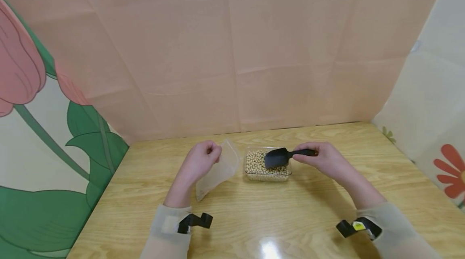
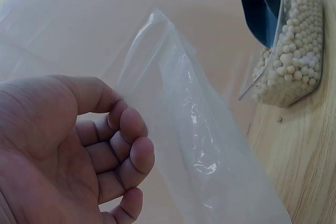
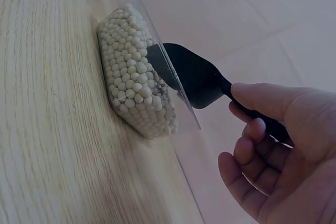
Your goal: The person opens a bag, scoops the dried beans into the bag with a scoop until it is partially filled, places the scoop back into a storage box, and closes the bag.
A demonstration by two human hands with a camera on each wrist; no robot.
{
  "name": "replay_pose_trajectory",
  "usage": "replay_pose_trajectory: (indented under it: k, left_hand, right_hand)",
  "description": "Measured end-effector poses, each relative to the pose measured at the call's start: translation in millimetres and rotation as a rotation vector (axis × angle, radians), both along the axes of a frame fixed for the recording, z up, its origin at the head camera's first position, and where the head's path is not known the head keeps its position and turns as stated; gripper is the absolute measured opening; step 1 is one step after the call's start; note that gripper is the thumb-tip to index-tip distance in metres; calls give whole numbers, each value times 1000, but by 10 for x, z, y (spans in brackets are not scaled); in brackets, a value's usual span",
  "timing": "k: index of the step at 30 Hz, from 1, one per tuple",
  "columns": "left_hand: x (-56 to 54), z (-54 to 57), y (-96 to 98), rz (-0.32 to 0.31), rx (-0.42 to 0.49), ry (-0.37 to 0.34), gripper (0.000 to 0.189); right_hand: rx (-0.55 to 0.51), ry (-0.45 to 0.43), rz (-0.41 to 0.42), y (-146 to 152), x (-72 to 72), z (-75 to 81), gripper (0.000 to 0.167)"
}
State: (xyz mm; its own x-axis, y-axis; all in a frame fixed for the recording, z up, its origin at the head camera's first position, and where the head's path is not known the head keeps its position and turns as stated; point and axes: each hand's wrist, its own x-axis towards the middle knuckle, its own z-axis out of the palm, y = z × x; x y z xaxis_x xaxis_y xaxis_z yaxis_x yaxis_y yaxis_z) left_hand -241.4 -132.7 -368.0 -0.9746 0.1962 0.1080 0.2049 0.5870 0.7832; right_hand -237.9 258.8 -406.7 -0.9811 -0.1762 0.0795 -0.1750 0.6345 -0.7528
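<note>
My left hand (image 1: 202,160) pinches the top edge of a clear plastic bag (image 2: 210,145), which hangs with its mouth partly spread. In my right hand (image 1: 324,159) I grip the handle of a black scoop (image 1: 277,158). The scoop's blade dips into a clear plastic box (image 3: 140,136) full of small round cream-coloured balls (image 3: 128,69). In the head view that box stands between my hands, right of the bag. The blade's tip is partly hidden among the balls.
The box and both hands are over a wood-grain table (image 1: 232,226). Behind it hangs a pinkish sheet (image 1: 232,57). Flower-printed walls stand at the left and right. One small loose speck (image 2: 279,119) lies on the table near the box.
</note>
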Motion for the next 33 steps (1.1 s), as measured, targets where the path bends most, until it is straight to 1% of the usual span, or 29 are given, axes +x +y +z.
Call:
replay_pose_trajectory:
  k: [3, 11, 20, 26, 33]
  left_hand:
    - [0, -3, 0, 3, -2, -2, 32]
    - [5, 1, -4, 6, -6, -6, 33]
    - [-4, 11, -5, -2, 0, -3, 31]
    - [5, 15, 0, -6, 2, -3, 31]
    - [20, 21, 2, -4, 3, -6, 31]
  right_hand:
    - [1, -8, -1, 0, -11, -15, 42]
    - [-7, 14, 23, -56, -30, -48, 37]
    - [20, 3, 36, -119, -64, -120, 43]
    - [-8, -3, 43, -177, -62, -142, 39]
    - [-53, -51, 40, -228, -59, -197, 38]
